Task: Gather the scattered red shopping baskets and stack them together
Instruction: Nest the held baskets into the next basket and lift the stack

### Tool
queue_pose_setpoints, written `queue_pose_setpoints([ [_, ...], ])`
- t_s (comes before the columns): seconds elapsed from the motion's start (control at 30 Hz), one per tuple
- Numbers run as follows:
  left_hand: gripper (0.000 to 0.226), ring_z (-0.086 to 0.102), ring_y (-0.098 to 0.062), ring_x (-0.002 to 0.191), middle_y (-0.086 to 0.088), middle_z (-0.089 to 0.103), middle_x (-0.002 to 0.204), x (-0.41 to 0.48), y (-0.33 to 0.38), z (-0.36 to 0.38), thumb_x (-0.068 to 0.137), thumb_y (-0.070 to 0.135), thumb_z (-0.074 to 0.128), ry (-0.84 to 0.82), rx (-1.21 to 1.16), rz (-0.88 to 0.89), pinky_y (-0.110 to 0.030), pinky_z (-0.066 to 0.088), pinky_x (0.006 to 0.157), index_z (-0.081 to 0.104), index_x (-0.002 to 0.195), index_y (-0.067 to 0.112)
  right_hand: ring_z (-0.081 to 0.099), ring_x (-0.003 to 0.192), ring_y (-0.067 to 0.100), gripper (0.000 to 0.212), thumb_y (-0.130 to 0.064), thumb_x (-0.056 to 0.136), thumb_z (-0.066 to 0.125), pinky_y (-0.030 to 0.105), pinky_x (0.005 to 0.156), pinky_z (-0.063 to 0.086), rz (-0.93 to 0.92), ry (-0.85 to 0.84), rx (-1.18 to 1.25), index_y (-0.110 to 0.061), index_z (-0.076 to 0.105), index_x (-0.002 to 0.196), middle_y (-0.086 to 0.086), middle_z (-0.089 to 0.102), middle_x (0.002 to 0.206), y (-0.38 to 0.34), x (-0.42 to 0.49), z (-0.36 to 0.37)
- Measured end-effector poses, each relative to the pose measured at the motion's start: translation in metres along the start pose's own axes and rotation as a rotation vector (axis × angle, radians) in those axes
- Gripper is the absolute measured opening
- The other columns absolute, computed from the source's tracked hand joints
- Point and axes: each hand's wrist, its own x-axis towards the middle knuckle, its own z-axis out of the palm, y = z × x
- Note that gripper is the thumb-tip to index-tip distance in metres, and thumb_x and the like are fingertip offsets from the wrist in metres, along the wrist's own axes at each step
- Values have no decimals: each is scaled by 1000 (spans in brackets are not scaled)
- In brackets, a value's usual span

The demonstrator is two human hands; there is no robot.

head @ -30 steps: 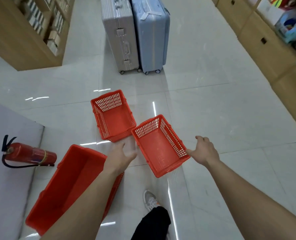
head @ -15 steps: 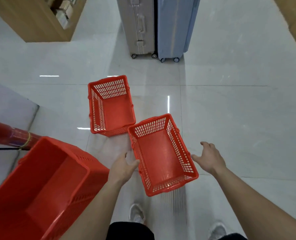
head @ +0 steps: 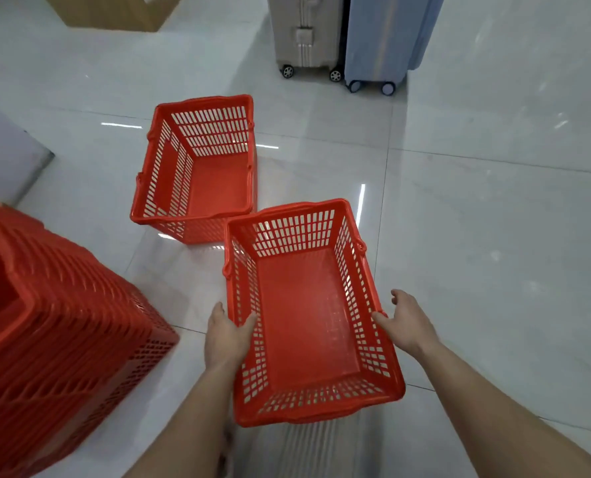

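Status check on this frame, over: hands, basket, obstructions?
Left hand grips near basket at left rim, thumb inside. Right hand open, thumb touching right rim. Far basket close against its far-left corner; basket stack to the left.

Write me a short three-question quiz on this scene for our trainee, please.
1. Multiple choice: the left hand and right hand touch which thing? A) a trolley B) the near basket C) a bucket
2. True or false: the far basket stands empty on the floor, apart from the basket stack.
3. Short answer: how many suitcases stand beyond the baskets?
Key: 1 B; 2 true; 3 two.
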Motion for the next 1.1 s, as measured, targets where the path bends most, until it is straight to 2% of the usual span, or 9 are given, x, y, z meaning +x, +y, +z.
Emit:
queue_pose_setpoints([
  [0.2, 41, 67, -25, 99, -4, 70, 117, 10, -32, 21, 95, 28, 57, 79, -38, 54, -41, 54, 88, 48, 135, 24, 68, 93, 7, 43, -34, 97, 54, 34, 83, 56, -161, 7, 212, -26, 48, 139, -9, 67, 120, 4, 18, 32],
  [0.3, 36, 67, -19, 92, 0, 71, 114, 7, -26, 12, 96, 27, 55, 114, -71, 85, -41, 55, 87, 54, 132, 27, 69, 84, 3, 36, -30, 99, 53, 26, 77, 56, -194, 76, 278, -30, 54, 135, -22, 66, 100, 3, 7, 31],
  [0.4, 34, 67, -13, 85, 4, 72, 109, -3, -10, -18, 94, 28, 56, 123, -81, 160, -40, 56, 84, 58, 128, 29, 71, 82, 5, 35, -29, 98, 53, 33, 78, 60, -206, 94, 325, -34, 56, 133, -23, 67, 98, -9, -17, 10],
  [0.67, 39, 71, -11, 91, 6, 74, 112, -96, 78, -199, 91, 29, 61, 124, -147, 231, -41, 57, 86, 59, 130, 33, 71, 83, 0, 33, -29, 99, 52, 25, 71, 58, -276, 79, 389, -43, 56, 129, -28, 69, 98, -122, -150, -137],
  [0.77, 39, 60, 17, 86, 4, 72, 115, -145, 113, -277, 91, 26, 65, 178, -183, 230, -15, 50, 82, 60, 129, 29, 71, 82, -3, 32, -31, 100, 52, 14, 64, 54, -326, 60, 396, -44, 56, 128, -32, 69, 94, -180, -207, -201],
  [0.8, 40, 59, 17, 89, 0, 72, 117, -161, 125, -307, 90, 25, 66, 203, -196, 229, -13, 48, 83, 60, 130, 26, 71, 81, -2, 31, -33, 100, 52, 13, 63, 54, -353, 47, 410, -44, 55, 129, -33, 69, 94, -204, -228, -224],
  [0.9, 46, 66, -10, 107, -5, 70, 121, -214, 147, -392, 89, 26, 67, 249, -218, 161, -36, 51, 97, 58, 134, 21, 72, 79, 0, 34, -36, 99, 53, 19, 64, 57, -418, 4, 379, -42, 54, 133, -28, 70, 96, -270, -285, -278],
  [1.03, 44, 64, -5, 89, -4, 73, 112, -262, 146, -485, 87, 20, 70, 367, -239, 131, -16, 44, 77, 60, 130, 20, 71, 84, 0, 35, -26, 96, 53, 30, 78, 59, -542, -28, 310, -40, 59, 128, -25, 71, 101, -357, -340, -315],
  [1.1, 45, 66, -10, 91, -6, 73, 113, -278, 133, -523, 87, 20, 71, 407, -291, 87, -18, 43, 76, 60, 131, 19, 70, 86, -1, 35, -25, 96, 53, 31, 81, 59, -602, -60, 284, -43, 60, 125, -25, 72, 102, -401, -360, -316],
])
